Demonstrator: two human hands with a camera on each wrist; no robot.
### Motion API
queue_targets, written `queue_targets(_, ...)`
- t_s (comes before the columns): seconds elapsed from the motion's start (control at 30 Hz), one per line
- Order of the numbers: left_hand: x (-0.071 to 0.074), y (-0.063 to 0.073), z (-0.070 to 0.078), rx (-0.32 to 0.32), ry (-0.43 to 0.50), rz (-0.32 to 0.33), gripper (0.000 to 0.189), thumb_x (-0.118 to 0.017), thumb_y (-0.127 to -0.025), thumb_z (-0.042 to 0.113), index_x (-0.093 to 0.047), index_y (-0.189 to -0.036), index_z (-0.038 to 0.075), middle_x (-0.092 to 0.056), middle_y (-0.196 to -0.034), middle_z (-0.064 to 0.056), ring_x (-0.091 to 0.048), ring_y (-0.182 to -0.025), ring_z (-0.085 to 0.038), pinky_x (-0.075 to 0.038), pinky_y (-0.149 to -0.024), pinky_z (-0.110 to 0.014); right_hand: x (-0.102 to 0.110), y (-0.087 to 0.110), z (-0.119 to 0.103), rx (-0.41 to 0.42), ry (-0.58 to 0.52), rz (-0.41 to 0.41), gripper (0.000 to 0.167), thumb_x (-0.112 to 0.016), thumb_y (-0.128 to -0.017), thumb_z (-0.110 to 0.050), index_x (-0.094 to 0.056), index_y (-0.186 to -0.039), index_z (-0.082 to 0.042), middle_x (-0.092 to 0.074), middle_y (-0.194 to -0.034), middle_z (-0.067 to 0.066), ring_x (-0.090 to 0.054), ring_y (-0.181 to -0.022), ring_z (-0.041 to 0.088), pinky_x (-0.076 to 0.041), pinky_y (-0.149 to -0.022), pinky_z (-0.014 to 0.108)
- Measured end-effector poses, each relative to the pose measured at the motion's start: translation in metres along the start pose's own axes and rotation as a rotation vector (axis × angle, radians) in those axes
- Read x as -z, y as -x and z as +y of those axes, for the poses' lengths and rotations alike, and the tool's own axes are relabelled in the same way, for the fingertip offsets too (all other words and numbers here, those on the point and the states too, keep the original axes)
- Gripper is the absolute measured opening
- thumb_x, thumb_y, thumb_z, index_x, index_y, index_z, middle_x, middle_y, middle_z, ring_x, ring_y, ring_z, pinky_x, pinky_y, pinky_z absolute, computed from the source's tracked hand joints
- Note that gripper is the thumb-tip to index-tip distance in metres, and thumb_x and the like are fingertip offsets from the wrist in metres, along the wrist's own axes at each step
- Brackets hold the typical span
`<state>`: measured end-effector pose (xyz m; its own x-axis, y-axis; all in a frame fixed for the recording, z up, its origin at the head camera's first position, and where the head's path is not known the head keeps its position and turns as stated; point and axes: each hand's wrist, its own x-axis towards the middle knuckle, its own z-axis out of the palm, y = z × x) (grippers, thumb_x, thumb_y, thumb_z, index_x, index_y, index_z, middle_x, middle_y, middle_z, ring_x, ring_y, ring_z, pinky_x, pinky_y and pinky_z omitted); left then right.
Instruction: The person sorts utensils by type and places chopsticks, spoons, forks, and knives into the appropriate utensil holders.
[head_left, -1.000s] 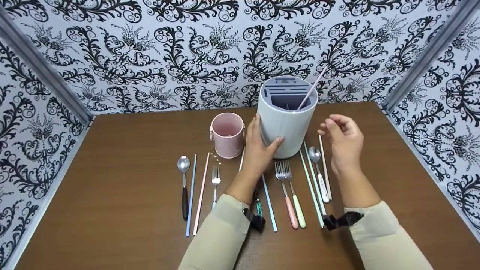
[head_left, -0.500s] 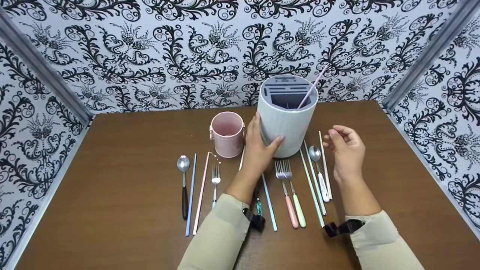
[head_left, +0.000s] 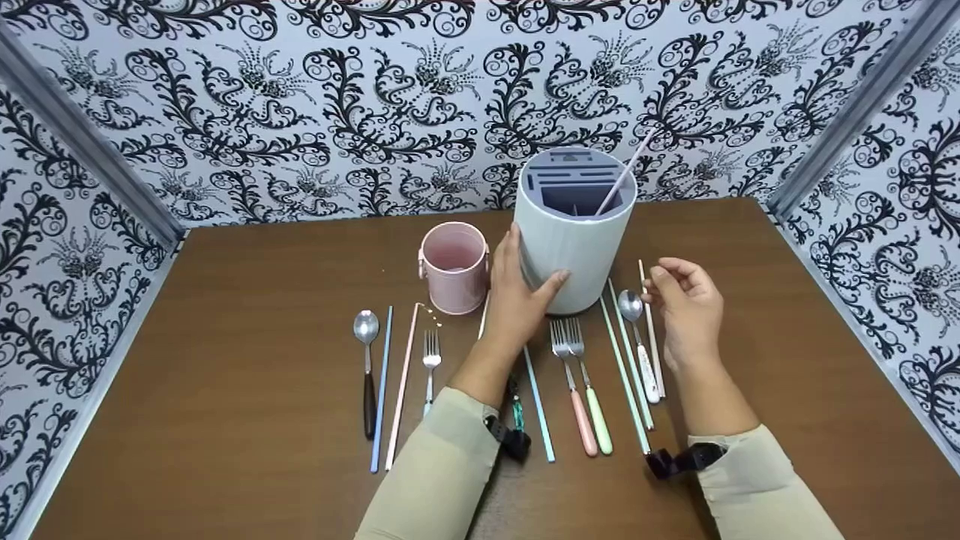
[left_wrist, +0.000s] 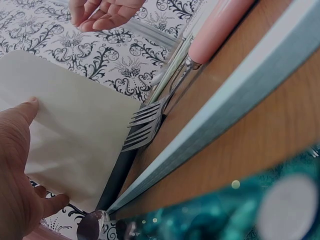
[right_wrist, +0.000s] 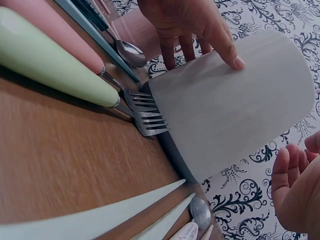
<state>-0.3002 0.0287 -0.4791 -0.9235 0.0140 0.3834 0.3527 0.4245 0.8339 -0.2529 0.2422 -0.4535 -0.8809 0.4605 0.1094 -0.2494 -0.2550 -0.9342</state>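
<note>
Cutlery holder (head_left: 581,259) is standing toward the far edge of the wooden surface (head_left: 240,360), right of its middle, with a pink chopstick (head_left: 626,172) leaning rightward out of its large near compartment. From my remote seat I am seeing the holder, that chopstick and the left hand (head_left: 517,300) keeping their places over the last second, while the right hand (head_left: 688,307) is sinking toward the near edge. It is now hanging by the far end of a pale chopstick (head_left: 652,337), with a white-handled spoon (head_left: 648,375) lying just left of that; I am not managing to tell whether its fingertips are touching either. Its fingers are curling loosely with the thumb close, leaving a narrow gap, and I am finding nothing held there in the wrist views. My left side is steadying things: that hand is gripping the holder's left wall, thumb reaching across the front. I am judging that this drop is shifting the work from the holder's top to the loose pieces on the surface's right half, where a pink-handled fork (head_left: 581,420) and a green-handled fork (head_left: 596,420) are also lying, nearer the near edge than the holder.
</note>
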Motion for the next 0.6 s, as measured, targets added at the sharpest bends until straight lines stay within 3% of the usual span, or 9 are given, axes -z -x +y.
queue_targets(0.4,0.0014,0.0004,0.0011,0.000,0.004,-0.006,0.102,-0.081,-0.089,0.041,-0.021,-0.166,0.011,-0.035,-0.165,-0.016,-0.034,-0.154,-0.032,-0.030,-0.128,-0.046,0.0044,-0.0005,-0.0013,-0.009,0.128,-0.044,0.010,-0.066,-0.097,0.002,-0.069,-0.103,-0.006,-0.064,-0.084,0.002,-0.067,-0.074,0.013,-0.058,-0.062,0.020)
queue_targets(0.6,0.0001,0.0006,0.0000,0.011,0.000,-0.013,0.103,-0.081,-0.089,0.041,-0.020,-0.167,0.013,-0.034,-0.166,-0.015,-0.034,-0.154,-0.032,-0.030,-0.128,-0.046,0.0086,-0.0015,-0.0044,0.003,0.142,-0.060,0.009,-0.067,-0.097,0.001,-0.069,-0.104,-0.006,-0.066,-0.085,0.002,-0.067,-0.072,0.013,-0.059,-0.062,0.022)
